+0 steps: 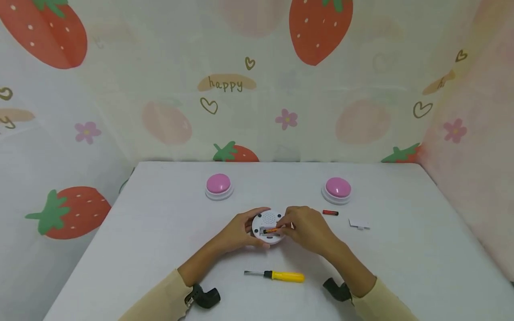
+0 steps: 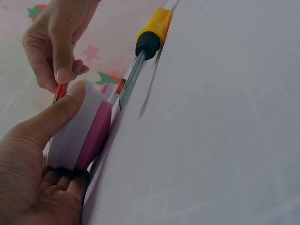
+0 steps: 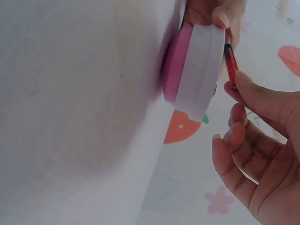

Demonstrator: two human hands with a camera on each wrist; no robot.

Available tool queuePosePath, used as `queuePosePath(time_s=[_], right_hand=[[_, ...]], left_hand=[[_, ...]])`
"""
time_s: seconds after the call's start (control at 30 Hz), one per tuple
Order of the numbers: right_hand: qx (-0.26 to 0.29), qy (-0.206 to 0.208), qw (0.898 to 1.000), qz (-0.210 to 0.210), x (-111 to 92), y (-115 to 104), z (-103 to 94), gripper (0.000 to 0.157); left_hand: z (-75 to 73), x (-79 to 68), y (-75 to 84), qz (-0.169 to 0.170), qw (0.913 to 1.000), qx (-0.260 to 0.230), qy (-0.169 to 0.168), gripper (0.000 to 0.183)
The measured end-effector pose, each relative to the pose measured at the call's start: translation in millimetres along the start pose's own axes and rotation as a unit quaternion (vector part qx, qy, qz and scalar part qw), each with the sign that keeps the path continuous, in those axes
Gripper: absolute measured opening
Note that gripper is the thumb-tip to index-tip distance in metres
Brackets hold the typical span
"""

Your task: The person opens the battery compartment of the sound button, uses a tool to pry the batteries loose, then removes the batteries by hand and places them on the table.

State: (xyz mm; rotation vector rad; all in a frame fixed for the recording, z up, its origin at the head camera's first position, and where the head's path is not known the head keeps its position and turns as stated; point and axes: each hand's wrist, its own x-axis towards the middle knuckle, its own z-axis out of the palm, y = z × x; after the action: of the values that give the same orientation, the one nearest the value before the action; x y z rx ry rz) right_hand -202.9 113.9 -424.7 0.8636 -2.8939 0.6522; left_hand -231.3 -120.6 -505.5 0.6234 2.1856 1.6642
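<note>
My left hand (image 1: 237,232) grips a round white-and-pink push-button buzzer (image 1: 267,217) by its rim, thumb on one side and fingers on the other. Its white underside, with a speaker grille and an uncovered battery compartment, faces up in the head view. In the right wrist view, its pink dome points toward the table. Between thumb and index finger, my right hand (image 1: 308,229) pinches a small red-and-black battery (image 3: 231,66). One end of the battery is right at the compartment; the compartment's inside is hidden in both wrist views.
Two more pink-topped buzzers (image 1: 218,183) (image 1: 338,187) stand farther back. A loose red battery (image 1: 330,213) and a small white battery cover (image 1: 359,224) lie to the right. Nearer me is a yellow-handled flat screwdriver (image 1: 287,277). A strawberry-printed curtain (image 1: 273,89) rises behind the white table (image 1: 168,205).
</note>
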Motion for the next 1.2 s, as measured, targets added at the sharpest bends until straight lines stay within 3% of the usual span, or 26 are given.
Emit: queuePosePath(time_s=[0.57, 1.2], right_hand=[[0.009, -0.002, 1.000, 0.017, -7.5, 5.5, -9.5, 0.017], [0.003, 0.015, 0.999, 0.030, -25.1, 27.5, -23.9, 0.016]], left_hand=[[2.1, 1.4, -0.8, 0.001, 1.0000, -0.004, -0.003, 0.095], [1.3, 1.6, 1.1, -0.006, 0.9999, 0.012, 0.004, 0.095]])
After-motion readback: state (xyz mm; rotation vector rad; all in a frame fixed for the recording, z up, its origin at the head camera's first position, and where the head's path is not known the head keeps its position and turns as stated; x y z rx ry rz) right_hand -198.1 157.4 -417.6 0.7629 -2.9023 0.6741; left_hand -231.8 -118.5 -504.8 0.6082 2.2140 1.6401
